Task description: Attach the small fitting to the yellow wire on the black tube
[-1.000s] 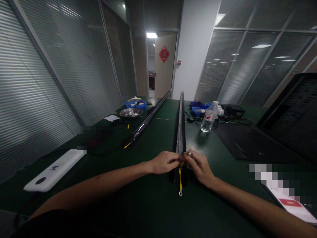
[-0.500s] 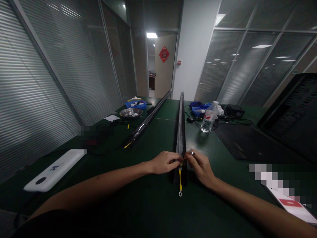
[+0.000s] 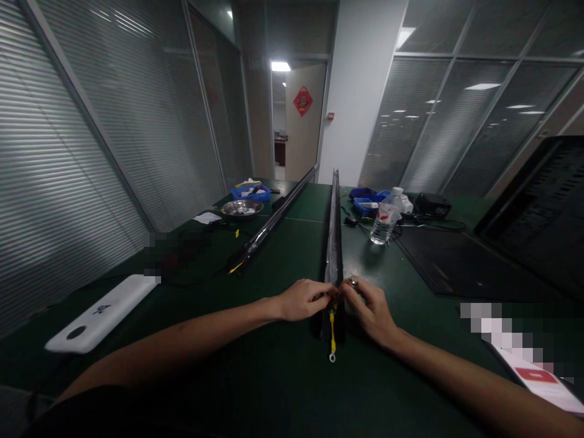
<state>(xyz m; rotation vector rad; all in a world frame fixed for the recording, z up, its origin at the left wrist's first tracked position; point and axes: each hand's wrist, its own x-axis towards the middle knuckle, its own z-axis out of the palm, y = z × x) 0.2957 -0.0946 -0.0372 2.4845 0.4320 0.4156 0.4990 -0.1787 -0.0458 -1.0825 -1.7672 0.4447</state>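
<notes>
A long black rail (image 3: 334, 237) lies on the dark green table (image 3: 283, 377) and runs straight away from me. A yellow wire with a ring terminal (image 3: 333, 342) hangs out of its near end. My left hand (image 3: 302, 299) pinches at the rail's left side near that end. My right hand (image 3: 368, 307) pinches at the right side, with a small shiny metal piece (image 3: 353, 281) on top of its fingers. Fingertips of both hands meet at the wire's upper end; what they grip there is too small to make out.
A second long black rail (image 3: 274, 222) lies to the left. A white flat case (image 3: 103, 311) sits at near left, a metal bowl (image 3: 241, 208) and blue bins (image 3: 250, 193) farther back. A water bottle (image 3: 384, 220), cables and black panels (image 3: 456, 261) are on the right.
Almost nothing has changed. My right fingers shifted slightly at the rail's end, and the small shiny piece on them moved a little.
</notes>
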